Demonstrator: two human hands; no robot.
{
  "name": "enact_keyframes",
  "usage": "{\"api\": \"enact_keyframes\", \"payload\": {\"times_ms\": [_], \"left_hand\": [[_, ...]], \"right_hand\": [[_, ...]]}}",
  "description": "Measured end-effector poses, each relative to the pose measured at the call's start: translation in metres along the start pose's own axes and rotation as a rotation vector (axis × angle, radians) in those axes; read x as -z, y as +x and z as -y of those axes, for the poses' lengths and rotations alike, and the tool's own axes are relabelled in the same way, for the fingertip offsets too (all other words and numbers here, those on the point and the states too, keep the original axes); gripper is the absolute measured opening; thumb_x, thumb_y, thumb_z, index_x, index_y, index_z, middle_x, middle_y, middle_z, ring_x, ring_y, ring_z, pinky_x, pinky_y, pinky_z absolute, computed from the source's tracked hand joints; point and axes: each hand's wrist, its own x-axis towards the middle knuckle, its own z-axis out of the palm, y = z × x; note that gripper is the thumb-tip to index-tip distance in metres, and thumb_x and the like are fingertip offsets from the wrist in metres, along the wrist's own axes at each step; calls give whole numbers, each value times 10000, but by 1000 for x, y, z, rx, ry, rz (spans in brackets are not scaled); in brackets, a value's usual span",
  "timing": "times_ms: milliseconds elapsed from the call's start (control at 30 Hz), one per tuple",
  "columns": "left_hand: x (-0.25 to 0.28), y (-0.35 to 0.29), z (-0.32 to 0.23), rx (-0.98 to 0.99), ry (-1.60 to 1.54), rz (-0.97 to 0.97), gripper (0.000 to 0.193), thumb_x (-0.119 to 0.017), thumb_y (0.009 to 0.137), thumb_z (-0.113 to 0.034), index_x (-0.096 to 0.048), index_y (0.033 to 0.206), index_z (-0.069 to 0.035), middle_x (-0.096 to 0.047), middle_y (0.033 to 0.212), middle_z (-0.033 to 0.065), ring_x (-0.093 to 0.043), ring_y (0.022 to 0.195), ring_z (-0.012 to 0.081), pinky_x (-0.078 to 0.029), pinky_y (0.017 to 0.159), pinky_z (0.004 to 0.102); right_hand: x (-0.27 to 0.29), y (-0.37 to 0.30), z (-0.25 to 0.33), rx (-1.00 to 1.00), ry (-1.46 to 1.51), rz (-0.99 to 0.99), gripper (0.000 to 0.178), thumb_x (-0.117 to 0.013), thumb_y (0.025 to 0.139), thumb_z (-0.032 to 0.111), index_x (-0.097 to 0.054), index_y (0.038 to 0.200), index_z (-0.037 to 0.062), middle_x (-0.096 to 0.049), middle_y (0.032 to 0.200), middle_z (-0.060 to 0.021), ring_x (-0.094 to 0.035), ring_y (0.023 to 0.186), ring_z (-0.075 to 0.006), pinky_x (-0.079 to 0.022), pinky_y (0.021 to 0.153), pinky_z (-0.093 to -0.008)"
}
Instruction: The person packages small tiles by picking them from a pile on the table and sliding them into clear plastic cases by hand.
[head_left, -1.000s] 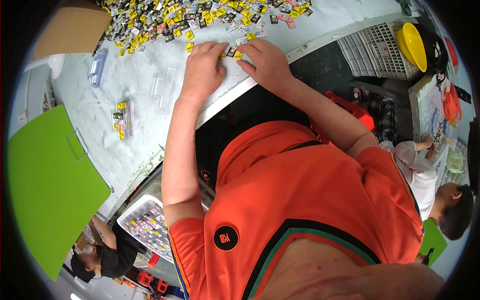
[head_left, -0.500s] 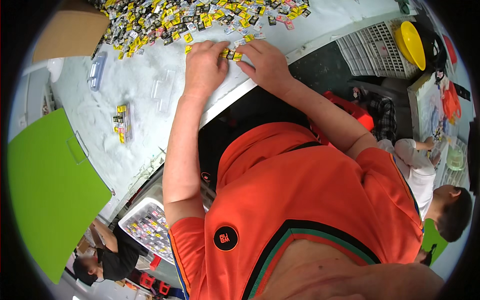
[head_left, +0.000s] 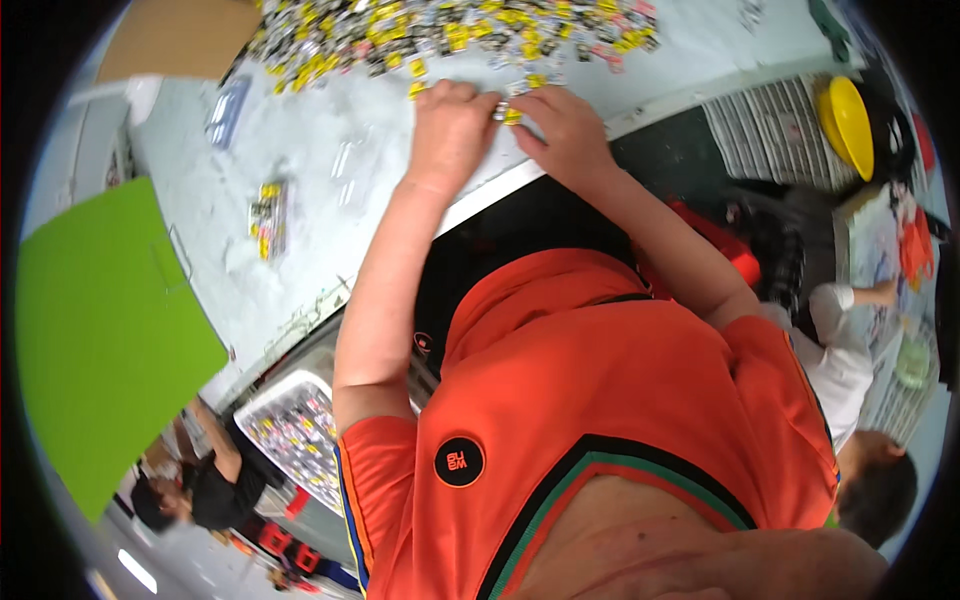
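My left hand (head_left: 450,138) is at the table's near edge with its fingers curled in, their tips mostly hidden behind the hand. My right hand (head_left: 568,138) is just beside it, thumb and forefinger bent around a small yellow-and-black piece (head_left: 513,116). A few such small flat pieces lie in the narrow gap between both hands, blurred. Beyond the fingers spreads a large heap of small yellow, black, white and pink pieces (head_left: 440,35). Left of my left arm, a clear plastic case (head_left: 268,222) holds a stack of similar pieces.
Another clear case (head_left: 228,112) and a faint transparent piece (head_left: 350,170) lie on the white table (head_left: 190,210). A cardboard box (head_left: 175,38) stands far left, a green panel (head_left: 110,330) nearer. A piece-filled bin (head_left: 300,430), crates (head_left: 770,130), a yellow bowl (head_left: 850,125) and two co-workers surround me.
The whole view has shifted, so the table and hands appear farther right and slightly higher. My hands have come closer together, with less of the row of pieces showing between them.
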Motion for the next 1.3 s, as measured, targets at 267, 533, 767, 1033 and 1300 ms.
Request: {"api": "enact_keyframes", "payload": {"times_ms": [267,533,767,1033,1300], "left_hand": [[51,-62,-2,323,19,-173,262,-809,733,-108,-775,992,-122,-687,858,63,-631,898,293,-481,830,430],[67,-116,56,790,67,-204,251,-832,753,-126,-776,997,-101,-708,837,70,-649,858,289,-498,798,428],[55,-117,67,804,110,-191,253,-827,753,-166,-780,993,-100,-716,868,85,-654,895,307,-488,797,448],[45,-113,70,783,196,-173,256,-831,745,-175,-769,969,-67,-714,897,97,-644,913,325,-478,832,458],[46,-125,67,769,48,-315,269,-837,735,-76,-746,987,-55,-690,853,89,-627,873,312,-508,797,431]], "right_hand": [[-23,34,42,135,201,124,315,-777,786,99,-709,1093,94,-663,1024,-62,-661,926,-285,-541,783,-404],[-111,88,73,311,270,235,252,-747,819,124,-714,1068,100,-635,1027,-49,-636,1003,-261,-514,868,-401],[-134,109,71,453,124,375,244,-742,805,116,-712,1047,106,-634,1016,-36,-618,1063,-251,-494,926,-402],[-134,108,69,567,74,369,220,-692,793,71,-712,1010,98,-643,981,-12,-608,997,-217,-502,887,-360],[-139,106,64,558,87,324,119,-710,802,86,-720,920,70,-646,964,-25,-613,973,-234,-512,870,-362]]}}
